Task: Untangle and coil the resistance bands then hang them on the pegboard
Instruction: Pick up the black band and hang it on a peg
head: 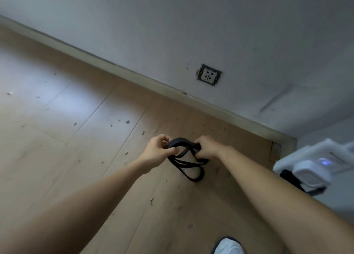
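Bare forearms enter from the bottom edge, the left forearm (pixel 76 202) from the lower left corner and the right forearm (pixel 277 192) from the lower right, converging just right of centre. Left half: pale wood-plank floor (pixel 57 119) flecked with small dark marks, bounded by a skirting board (pixel 134 73) that runs diagonally from upper left to middle right, with a grey wall (pixel 191 24) above it. Centre: left hand (pixel 160 150), fingers curled, thumb and fingertips pinching one side of a black resistance band (pixel 181 140); the band arches between the two hands, seen against the floor, and its remaining loops hang in an overlapping tangle below them. Right hand (pixel 207 148), fingers curled tightly round the band's other side. Above the right hand: white wall socket (pixel 209 74). Bottom edge, right of centre: toe of a white shoe (pixel 229 247). Right edge: blurred white device (pixel 314 167) with a small blue light and a dark strap, kind not discernible
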### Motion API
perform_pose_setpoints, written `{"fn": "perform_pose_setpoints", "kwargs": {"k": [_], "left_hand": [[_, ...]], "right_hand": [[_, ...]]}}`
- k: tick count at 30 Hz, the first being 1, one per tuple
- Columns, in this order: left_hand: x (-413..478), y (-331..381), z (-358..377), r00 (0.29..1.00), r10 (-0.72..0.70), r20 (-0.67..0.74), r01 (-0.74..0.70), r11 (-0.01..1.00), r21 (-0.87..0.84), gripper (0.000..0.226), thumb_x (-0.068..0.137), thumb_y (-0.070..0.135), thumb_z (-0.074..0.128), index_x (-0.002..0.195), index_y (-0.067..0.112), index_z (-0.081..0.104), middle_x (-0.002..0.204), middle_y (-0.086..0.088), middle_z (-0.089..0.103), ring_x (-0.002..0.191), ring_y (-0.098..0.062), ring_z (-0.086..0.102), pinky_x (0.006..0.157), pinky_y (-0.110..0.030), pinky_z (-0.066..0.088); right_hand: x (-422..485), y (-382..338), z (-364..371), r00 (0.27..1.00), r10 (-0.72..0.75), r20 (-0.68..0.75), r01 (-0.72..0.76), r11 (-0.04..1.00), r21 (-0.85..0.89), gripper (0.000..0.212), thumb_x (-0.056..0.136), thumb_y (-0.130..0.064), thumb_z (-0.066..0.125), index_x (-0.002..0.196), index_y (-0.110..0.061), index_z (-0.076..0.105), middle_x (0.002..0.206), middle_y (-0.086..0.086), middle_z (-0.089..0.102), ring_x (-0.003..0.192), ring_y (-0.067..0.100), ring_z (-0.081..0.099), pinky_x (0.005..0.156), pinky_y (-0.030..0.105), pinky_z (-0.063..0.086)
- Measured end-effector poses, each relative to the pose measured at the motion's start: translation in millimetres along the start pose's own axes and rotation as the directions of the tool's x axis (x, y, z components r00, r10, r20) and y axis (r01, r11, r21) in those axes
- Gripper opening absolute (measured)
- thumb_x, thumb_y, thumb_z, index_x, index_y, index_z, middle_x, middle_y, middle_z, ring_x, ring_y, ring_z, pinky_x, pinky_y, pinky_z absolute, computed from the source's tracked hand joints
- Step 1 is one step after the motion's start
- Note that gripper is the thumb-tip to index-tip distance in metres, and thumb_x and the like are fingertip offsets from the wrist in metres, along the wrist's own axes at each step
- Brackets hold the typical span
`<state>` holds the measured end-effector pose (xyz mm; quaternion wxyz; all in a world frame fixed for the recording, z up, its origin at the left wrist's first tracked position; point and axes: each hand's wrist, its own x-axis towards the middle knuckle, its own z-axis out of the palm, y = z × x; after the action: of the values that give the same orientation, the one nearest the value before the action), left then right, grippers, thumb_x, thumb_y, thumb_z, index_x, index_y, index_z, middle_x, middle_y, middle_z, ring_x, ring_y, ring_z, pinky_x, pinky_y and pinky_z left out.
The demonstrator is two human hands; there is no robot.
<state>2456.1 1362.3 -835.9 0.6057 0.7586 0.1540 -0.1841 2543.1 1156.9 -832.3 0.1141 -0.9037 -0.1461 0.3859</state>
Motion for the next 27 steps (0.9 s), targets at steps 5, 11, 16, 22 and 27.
{"fn": "perform_pose_setpoints", "kwargs": {"k": [5, 11, 16, 22, 27], "left_hand": [[-38.4, 61.2, -32.4, 0.975, 0.218, 0.036, -0.221, 0.960, 0.171, 0.025, 0.080, 0.015, 0.083, 0.097, 0.015, 0.065, 0.086, -0.004, 0.077, 0.078, -0.017, 0.076, 0.076, -0.040, 0.063], [-89.2, 139.0, -81.1, 0.914, 0.394, 0.098, -0.399, 0.828, 0.395, 0.018, 0.080, 0.018, 0.082, 0.091, 0.025, 0.070, 0.081, 0.010, 0.071, 0.070, -0.002, 0.064, 0.066, -0.021, 0.048], [-141.5, 193.0, -119.0, 0.871, 0.463, 0.162, -0.475, 0.713, 0.516, 0.018, 0.079, 0.026, 0.085, 0.093, 0.025, 0.074, 0.078, 0.006, 0.072, 0.069, -0.015, 0.063, 0.065, -0.033, 0.048], [-201.9, 221.8, -146.0, 0.837, 0.526, 0.152, -0.519, 0.673, 0.527, 0.019, 0.081, 0.026, 0.084, 0.095, 0.029, 0.072, 0.082, 0.000, 0.075, 0.076, -0.026, 0.068, 0.075, -0.046, 0.055], [-233.8, 220.2, -143.6, 0.822, 0.559, 0.114, -0.554, 0.734, 0.393, 0.012, 0.084, 0.016, 0.080, 0.092, 0.015, 0.072, 0.076, -0.014, 0.066, 0.068, -0.016, 0.057, 0.068, -0.036, 0.045]], "right_hand": [[-43.6, -31.0, -51.0, 0.995, -0.094, 0.016, 0.094, 0.996, 0.010, 0.062, 0.077, -0.026, 0.086, 0.133, -0.017, 0.060, 0.125, 0.003, 0.064, 0.117, 0.020, 0.061, 0.094, 0.033, 0.051], [-122.9, -90.5, -103.4, 0.929, -0.335, -0.158, 0.367, 0.894, 0.257, 0.057, 0.080, -0.022, 0.085, 0.132, -0.018, 0.063, 0.124, -0.008, 0.066, 0.109, -0.008, 0.058, 0.094, 0.010, 0.044], [-180.8, -143.4, -113.7, 0.835, -0.433, -0.339, 0.531, 0.796, 0.291, 0.041, 0.081, -0.021, 0.084, 0.120, -0.017, 0.071, 0.110, -0.003, 0.074, 0.102, 0.008, 0.068, 0.081, 0.009, 0.049], [-240.4, -181.1, -124.3, 0.769, -0.470, -0.434, 0.608, 0.747, 0.269, 0.015, 0.085, -0.016, 0.079, 0.099, -0.012, 0.077, 0.084, 0.010, 0.073, 0.075, 0.008, 0.061, 0.076, 0.036, 0.050], [-291.0, -192.1, -130.3, 0.734, -0.479, -0.482, 0.663, 0.662, 0.350, 0.014, 0.092, -0.019, 0.072, 0.104, -0.011, 0.075, 0.093, 0.009, 0.074, 0.089, 0.019, 0.067, 0.087, 0.038, 0.052]]}}
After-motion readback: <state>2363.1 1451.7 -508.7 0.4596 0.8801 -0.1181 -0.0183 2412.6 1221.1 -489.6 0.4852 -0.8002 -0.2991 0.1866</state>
